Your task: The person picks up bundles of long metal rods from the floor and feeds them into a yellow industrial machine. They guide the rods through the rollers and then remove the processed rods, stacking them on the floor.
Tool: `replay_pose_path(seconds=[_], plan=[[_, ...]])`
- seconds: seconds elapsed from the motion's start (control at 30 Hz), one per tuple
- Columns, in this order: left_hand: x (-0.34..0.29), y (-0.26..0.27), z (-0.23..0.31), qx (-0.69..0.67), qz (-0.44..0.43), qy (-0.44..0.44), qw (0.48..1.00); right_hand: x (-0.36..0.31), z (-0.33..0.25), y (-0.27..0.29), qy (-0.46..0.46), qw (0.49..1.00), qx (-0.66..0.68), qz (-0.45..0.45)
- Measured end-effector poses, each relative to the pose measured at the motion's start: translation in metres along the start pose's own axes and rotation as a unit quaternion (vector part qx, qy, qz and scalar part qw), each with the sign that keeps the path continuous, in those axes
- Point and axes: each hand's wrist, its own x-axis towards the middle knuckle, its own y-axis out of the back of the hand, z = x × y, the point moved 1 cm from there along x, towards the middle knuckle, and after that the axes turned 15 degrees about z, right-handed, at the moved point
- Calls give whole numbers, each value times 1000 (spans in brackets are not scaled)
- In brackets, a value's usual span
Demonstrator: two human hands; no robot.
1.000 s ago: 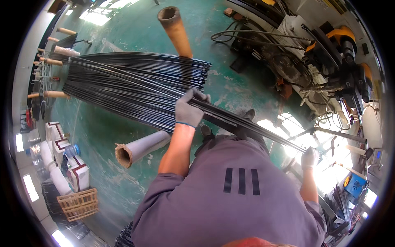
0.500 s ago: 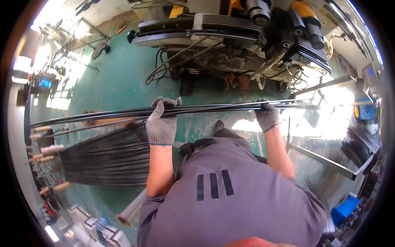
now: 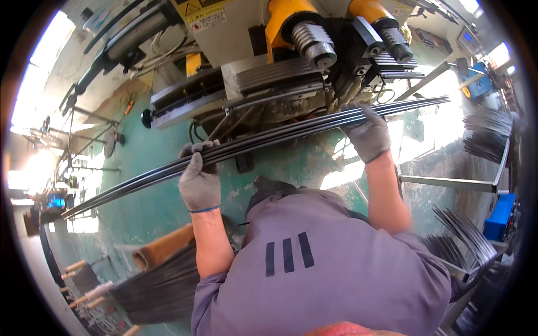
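"Where are the rods (image 3: 269, 136)?"

"Held across my front above the green floor (image 3: 131, 196), slanting up to the right, with the machine (image 3: 274, 75) beyond."

"And the pose?"

"Both forearms (image 3: 383, 190) reach forward. My gloved left grip (image 3: 200, 186) is wrapped around the rods, thumb on the near side; my right grip (image 3: 369, 136), farther along and higher in view, is closed over them too."

head: worn on head | faces steeply down (fisheye, edges bent) | shirt (image 3: 347, 280) near, floor (image 3: 134, 151) farther
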Motion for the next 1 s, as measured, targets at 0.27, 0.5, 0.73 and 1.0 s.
replay_pose_path(seconds=[0.27,0.5,0.73,1.0], plan=[[108,0,80,-23,-63,31,997,66,8,-49,145,986,-39,74],[171,27,100,31,105,13,994,129,-3,-75,202,962,-32,182],[197,-1,23,47,195,24,979,168,28,-102,159,975,-84,134],[203,-20,-21,-7,99,128,987,173,12,-112,139,975,-43,167]])
